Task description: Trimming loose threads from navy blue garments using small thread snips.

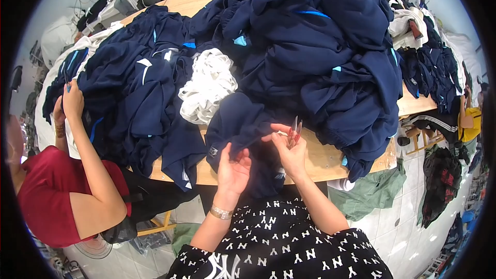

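In front of me a navy blue garment (235,119) hangs over the table's near edge, with a small white emblem low on its left side. My left hand (233,169) is raised beside it, palm turned up and fingers apart, with nothing seen in it. My right hand (290,154) is closed around small red-handled thread snips (294,132), their metal points upward. Its index finger reaches left toward the navy cloth; whether it touches the cloth I cannot tell.
A heap of navy garments (299,46) fills the wooden table (320,170). A bundle of white strips (206,85) lies left of centre. At the left, a co-worker in a dark red shirt (57,201) handles navy cloth. Green cloth (369,196) lies on the tiled floor at right.
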`<state>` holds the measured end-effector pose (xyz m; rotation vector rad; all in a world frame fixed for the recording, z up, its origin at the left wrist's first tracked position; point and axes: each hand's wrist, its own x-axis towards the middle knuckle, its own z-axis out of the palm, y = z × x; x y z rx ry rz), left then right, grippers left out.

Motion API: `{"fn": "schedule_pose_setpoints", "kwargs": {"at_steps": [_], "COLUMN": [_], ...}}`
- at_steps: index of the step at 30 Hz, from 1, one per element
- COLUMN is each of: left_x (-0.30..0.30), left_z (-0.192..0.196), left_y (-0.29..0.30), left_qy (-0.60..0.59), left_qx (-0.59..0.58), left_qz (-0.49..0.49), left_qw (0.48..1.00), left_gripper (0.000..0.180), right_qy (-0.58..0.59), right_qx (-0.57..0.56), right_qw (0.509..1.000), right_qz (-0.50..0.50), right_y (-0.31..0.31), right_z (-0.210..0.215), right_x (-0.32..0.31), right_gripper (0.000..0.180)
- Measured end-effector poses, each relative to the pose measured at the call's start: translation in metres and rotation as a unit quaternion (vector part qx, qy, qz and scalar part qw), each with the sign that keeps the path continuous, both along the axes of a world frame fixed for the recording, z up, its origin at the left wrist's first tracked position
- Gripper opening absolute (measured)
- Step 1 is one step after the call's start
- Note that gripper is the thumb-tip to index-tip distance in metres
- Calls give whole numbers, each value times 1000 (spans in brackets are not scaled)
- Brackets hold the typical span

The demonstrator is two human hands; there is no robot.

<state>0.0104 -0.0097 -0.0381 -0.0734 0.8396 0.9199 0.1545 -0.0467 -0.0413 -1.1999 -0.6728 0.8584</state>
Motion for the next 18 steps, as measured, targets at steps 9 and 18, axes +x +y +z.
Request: {"fn": "schedule_pose_setpoints", "kwargs": {"at_steps": [9, 18], "left_x": [-39, -36], "left_z": [-30, 7], "left_y": [2, -39], "left_qy": [-149, -148], "left_qx": [-57, 197], "left_qz": [45, -366], "left_qw": [986, 898], "left_gripper": [32, 76], "right_qy": [4, 42], "right_qx": [-55, -104], "right_qw": [997, 993], "right_qz": [-54, -22], "right_y": [6, 21], "right_z": [-44, -42], "right_x": [1, 1], "right_gripper": [28, 20]}}
